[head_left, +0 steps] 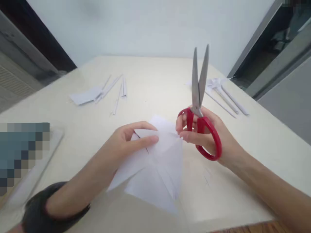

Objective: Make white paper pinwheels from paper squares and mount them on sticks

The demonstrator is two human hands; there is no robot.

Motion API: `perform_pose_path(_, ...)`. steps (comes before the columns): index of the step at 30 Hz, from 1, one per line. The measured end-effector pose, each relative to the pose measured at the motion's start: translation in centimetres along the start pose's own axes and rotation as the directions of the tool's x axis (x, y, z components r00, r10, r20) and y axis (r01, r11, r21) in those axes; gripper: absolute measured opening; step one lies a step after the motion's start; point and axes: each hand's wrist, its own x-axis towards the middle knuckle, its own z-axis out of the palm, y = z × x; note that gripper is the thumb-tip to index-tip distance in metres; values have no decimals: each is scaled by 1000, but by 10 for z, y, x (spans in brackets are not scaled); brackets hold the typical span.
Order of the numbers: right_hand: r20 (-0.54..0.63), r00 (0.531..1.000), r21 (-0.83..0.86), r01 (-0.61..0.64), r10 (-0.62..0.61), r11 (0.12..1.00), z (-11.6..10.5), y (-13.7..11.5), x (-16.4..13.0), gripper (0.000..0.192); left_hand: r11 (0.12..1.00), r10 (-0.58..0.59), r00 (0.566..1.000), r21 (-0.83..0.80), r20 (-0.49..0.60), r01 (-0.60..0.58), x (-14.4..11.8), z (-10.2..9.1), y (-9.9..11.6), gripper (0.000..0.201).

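A folded white sheet of paper (157, 168) is lifted a little off the cream table (150, 84), near its front edge. My left hand (126, 142) pinches the paper's upper left part between thumb and fingers. My right hand (209, 136) grips red-handled scissors (200, 106), fingers through the loops. The steel blades point up and away and are slightly parted. My right fingertips also touch the paper's right corner.
Cut paper strips and a small white sheet (97, 92) lie at the back left. More folded strips (224, 94) lie at the back right. A clear ruler-like piece (34, 174) rests at the front left edge. Walls and a dark doorway surround the table.
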Motion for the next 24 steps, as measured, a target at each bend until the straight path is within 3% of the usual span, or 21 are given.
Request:
perform_pose_path(4, -3, 1000, -24, 19, -19, 1000, 3, -4, 0, 35, 997, -32, 999, -73, 12, 33, -4, 2, 3, 11)
perform_pose_path(8, -6, 999, -38, 34, -35, 999, 5, -4, -2, 37, 998, -29, 998, -47, 48, 31, 1, 1, -4, 12)
perform_pose_path(11, 4, 1000, -71, 22, -22, 997, 8, -5, -3, 36, 981, 155, 982, 103, 110, -167, 6, 0, -15, 10)
perform_pose_path(13, 8, 1000, -92, 18, -18, 996, 10, -5, -4, 35, 880, 376, 922, 276, 91, -386, 6, 0, -20, 10)
perform_pose_path(15, 1, 1000, -104, 23, -23, 994, 13, -4, -5, 35, 720, 576, 813, 419, 83, -553, 3, 3, -22, 14)
perform_pose_path(18, -13, 999, -149, 28, -30, 988, 19, -1, -7, 37, 544, 716, 682, 494, 147, -678, -3, 6, -22, 13)
perform_pose_path(21, -48, 998, -199, 33, -43, 980, 24, 2, -10, 39, 488, 750, 640, 516, 164, -704, -6, 7, -23, 10)
perform_pose_path(24, -74, 997, -178, 9, -23, 984, 26, 1, -11, 37, 514, 733, 660, 501, 164, -696, -5, 6, -24, 10)
